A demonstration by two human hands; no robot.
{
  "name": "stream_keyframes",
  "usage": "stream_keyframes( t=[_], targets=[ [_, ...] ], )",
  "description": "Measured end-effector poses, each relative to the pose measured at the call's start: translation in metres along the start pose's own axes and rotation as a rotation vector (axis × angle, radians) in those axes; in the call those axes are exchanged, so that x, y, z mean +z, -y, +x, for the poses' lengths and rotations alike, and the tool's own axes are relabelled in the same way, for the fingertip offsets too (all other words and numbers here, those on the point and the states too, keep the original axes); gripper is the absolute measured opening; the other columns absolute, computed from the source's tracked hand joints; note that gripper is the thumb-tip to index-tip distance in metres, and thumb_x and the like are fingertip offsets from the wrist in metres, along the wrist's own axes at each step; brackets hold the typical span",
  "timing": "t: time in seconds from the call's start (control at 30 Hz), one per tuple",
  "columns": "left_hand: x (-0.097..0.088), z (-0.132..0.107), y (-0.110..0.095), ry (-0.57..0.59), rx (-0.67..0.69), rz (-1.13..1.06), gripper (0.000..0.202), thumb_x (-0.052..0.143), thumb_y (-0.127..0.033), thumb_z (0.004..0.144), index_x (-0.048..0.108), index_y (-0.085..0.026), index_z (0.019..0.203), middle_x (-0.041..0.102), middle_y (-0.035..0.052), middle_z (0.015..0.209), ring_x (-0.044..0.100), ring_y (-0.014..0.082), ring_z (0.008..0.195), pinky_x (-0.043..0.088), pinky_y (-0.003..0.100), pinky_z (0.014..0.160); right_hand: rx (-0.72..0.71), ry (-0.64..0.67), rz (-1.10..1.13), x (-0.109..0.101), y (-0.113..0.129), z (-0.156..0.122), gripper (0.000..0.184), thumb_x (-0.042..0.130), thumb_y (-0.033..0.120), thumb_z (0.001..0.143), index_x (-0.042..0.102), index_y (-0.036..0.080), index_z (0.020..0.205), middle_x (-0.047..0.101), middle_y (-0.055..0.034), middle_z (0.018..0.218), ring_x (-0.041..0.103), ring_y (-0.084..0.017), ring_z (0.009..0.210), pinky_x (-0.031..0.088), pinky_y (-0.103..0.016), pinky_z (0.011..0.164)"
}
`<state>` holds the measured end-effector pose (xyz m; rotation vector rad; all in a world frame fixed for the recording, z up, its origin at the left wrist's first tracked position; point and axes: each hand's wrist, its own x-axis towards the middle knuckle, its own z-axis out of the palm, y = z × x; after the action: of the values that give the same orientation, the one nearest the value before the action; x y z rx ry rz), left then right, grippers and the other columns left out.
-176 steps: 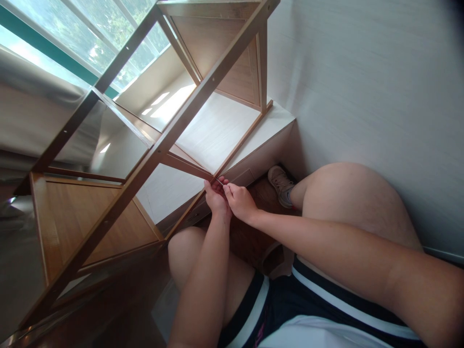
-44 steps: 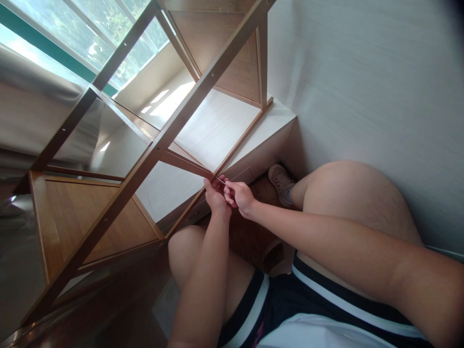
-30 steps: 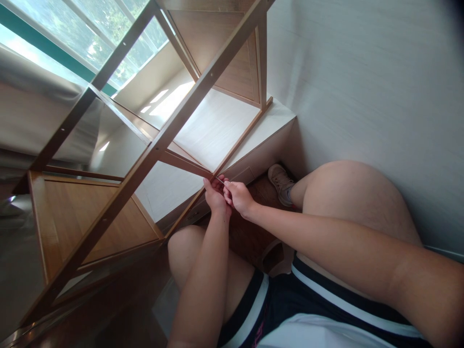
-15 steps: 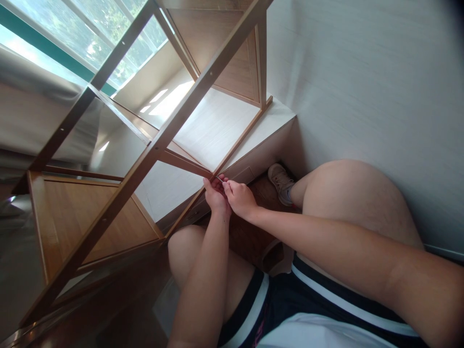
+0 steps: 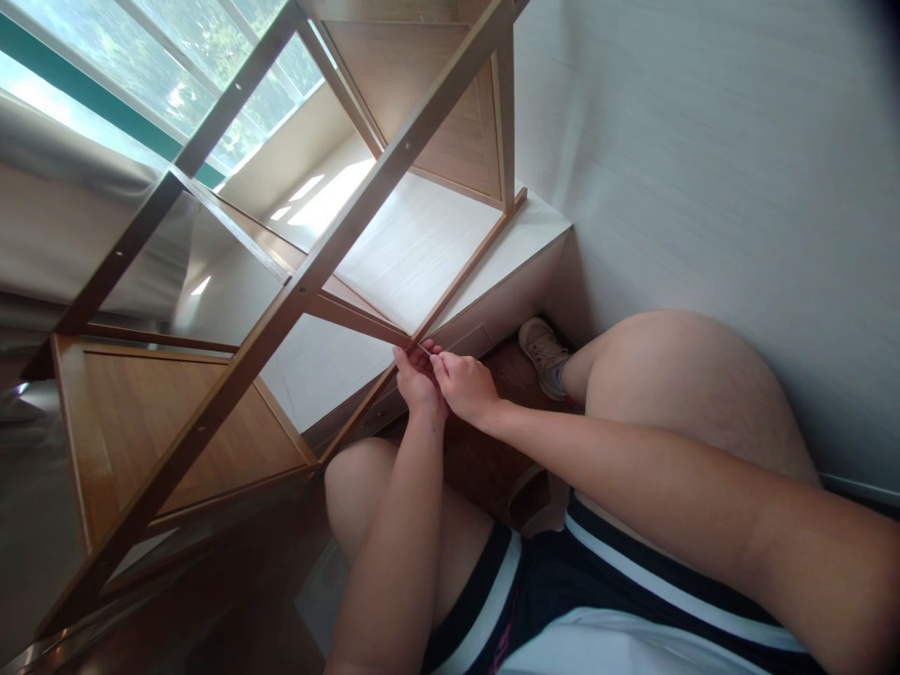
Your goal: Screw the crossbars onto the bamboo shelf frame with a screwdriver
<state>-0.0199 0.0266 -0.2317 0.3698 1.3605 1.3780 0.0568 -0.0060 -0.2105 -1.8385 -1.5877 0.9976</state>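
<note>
"What's in your right hand [image 5: 465, 386]?"

"A thin metal rod [image 5: 425, 350], closed tight in my fingers. My fist hides most of it, so I can't tell which tool it is. Its bare end points at the joint of the wooden furniture frame [image 5: 355, 217], where a crosspiece [image 5: 362, 319] meets the lower rail [image 5: 470, 267]."

"And your left hand [image 5: 416, 382]?"

"Just beside the right one, palm up, right at that joint. The thumb lies by the rail and the fingertips show past the rod. Whether they clamp anything, I can't tell."

"What else is around you?"

"A wood panel [image 5: 147, 384] of the frame to the left of my hands, a white ledge [image 5: 414, 248] beyond them. Farther past that, a window [image 5: 232, 47], with a grey curtain [image 5: 70, 178] off to its left. My sneaker [image 5: 543, 356] is right of my hands, near a pale wall [image 5: 703, 169]."
</note>
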Motion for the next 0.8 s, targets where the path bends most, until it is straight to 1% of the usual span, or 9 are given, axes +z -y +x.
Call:
stream_keyframes(
  t=[0.13, 0.23, 0.37, 0.43, 0.53, 0.63, 0.7, 0.8],
  targets=[
    [-0.0005, 0.0004, 0.0005, 0.009, 0.004, -0.002, 0.057, 0.046, -0.063, 0.089, 0.069, -0.013, 0.074, 0.068, 0.0075, 0.074, 0.065, 0.0147, 0.070, 0.048, 0.028, 0.076, 0.014, 0.005, 0.016, -0.0007, -0.0008, 0.0015, 0.042, 0.035, 0.041, 0.102, 0.069, 0.019, 0.091, 0.074, -0.0130, 0.088, 0.068, -0.026, 0.082, 0.039, -0.031, 0.068],
    [-0.0002, 0.0001, 0.0006, 0.008, 0.000, -0.008, 0.056, 0.045, -0.062, 0.090, 0.069, -0.013, 0.074, 0.068, 0.0072, 0.074, 0.064, 0.0144, 0.070, 0.049, 0.028, 0.076, 0.021, 0.008, 0.068, -0.0006, -0.0017, 0.0013, 0.040, 0.037, 0.041, 0.101, 0.069, 0.019, 0.089, 0.073, -0.0136, 0.086, 0.068, -0.027, 0.082, 0.039, -0.031, 0.069],
    [0.0002, -0.0002, 0.0002, 0.004, -0.013, -0.007, 0.057, 0.044, -0.062, 0.090, 0.069, -0.013, 0.073, 0.067, 0.0066, 0.071, 0.064, 0.0138, 0.067, 0.048, 0.027, 0.074, 0.026, 0.006, 0.214, 0.0000, -0.0021, 0.0013, 0.036, 0.043, 0.040, 0.099, 0.066, 0.019, 0.081, 0.071, -0.0127, 0.084, 0.066, -0.026, 0.082, 0.039, -0.031, 0.071],
    [0.0003, -0.0004, -0.0001, 0.003, -0.020, -0.002, 0.058, 0.044, -0.062, 0.090, 0.069, -0.013, 0.072, 0.067, 0.0066, 0.069, 0.064, 0.0139, 0.066, 0.048, 0.027, 0.073, 0.031, 0.013, 0.328, 0.0013, -0.0015, 0.0021, 0.035, 0.045, 0.039, 0.097, 0.062, 0.019, 0.074, 0.070, -0.0104, 0.080, 0.065, -0.023, 0.079, 0.040, -0.030, 0.071],
    [0.0000, -0.0011, -0.0005, -0.002, -0.021, 0.009, 0.058, 0.044, -0.062, 0.090, 0.069, -0.012, 0.074, 0.068, 0.0072, 0.071, 0.065, 0.0144, 0.067, 0.048, 0.027, 0.072, 0.062, 0.065, 0.550, 0.0049, -0.0002, 0.0041, 0.041, 0.041, 0.040, 0.097, 0.053, 0.020, 0.064, 0.062, -0.0038, 0.061, 0.060, -0.016, 0.062, 0.041, -0.026, 0.063],
    [-0.0006, -0.0025, -0.0011, 0.000, -0.031, 0.024, 0.061, 0.045, -0.066, 0.088, 0.070, -0.012, 0.077, 0.069, 0.0080, 0.072, 0.064, 0.0149, 0.065, 0.048, 0.028, 0.069, 0.140, 0.161, 0.788, 0.0086, 0.0007, 0.0059, 0.043, 0.031, 0.040, 0.097, 0.045, 0.021, 0.062, 0.046, 0.0033, 0.042, 0.045, -0.012, 0.039, 0.036, -0.023, 0.046],
    [-0.0010, -0.0035, -0.0015, 0.005, -0.044, 0.032, 0.063, 0.045, -0.069, 0.087, 0.070, -0.012, 0.078, 0.069, 0.0079, 0.073, 0.064, 0.0147, 0.062, 0.048, 0.027, 0.066, 0.196, 0.223, 0.924, 0.0092, 0.0007, 0.0066, 0.040, 0.029, 0.039, 0.096, 0.043, 0.022, 0.063, 0.042, 0.0054, 0.039, 0.036, -0.010, 0.032, 0.030, -0.022, 0.038],
    [-0.0013, -0.0045, -0.0021, 0.004, -0.053, 0.035, 0.063, 0.046, -0.070, 0.085, 0.070, -0.013, 0.080, 0.069, 0.0074, 0.074, 0.063, 0.0144, 0.061, 0.047, 0.027, 0.063, 0.261, 0.297, 1.087, 0.0075, -0.0005, 0.0073, 0.037, 0.033, 0.041, 0.094, 0.042, 0.021, 0.064, 0.042, 0.0055, 0.038, 0.033, -0.009, 0.030, 0.024, -0.021, 0.034]
  ],
)
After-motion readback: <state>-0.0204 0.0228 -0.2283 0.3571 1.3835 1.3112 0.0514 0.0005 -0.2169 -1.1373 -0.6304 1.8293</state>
